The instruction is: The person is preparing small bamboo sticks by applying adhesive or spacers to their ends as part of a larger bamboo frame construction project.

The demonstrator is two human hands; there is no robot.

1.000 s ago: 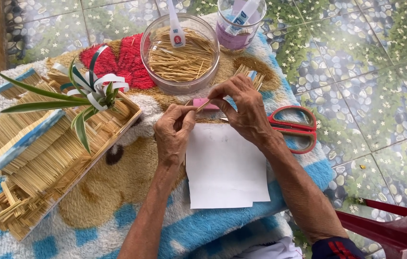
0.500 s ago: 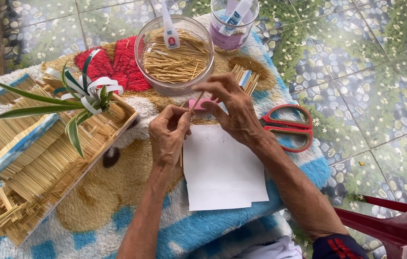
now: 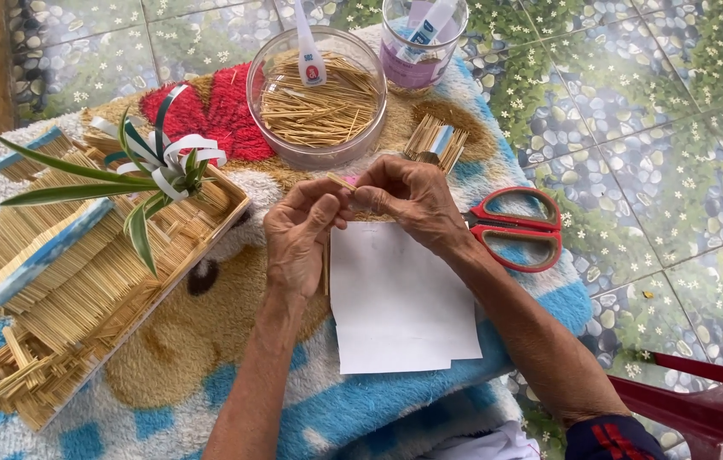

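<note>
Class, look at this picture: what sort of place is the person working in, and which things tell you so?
Probably a home craft corner, set up on a tiled floor. A fleecy blanket serves as the work surface, with a bowl of thin sticks, red scissors and a half-built stick model.

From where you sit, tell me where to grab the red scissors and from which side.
Take the red scissors by the handle loops, coming from the right. The loops lie open and flat on the blanket, while the blades point left under the right hand.
</note>
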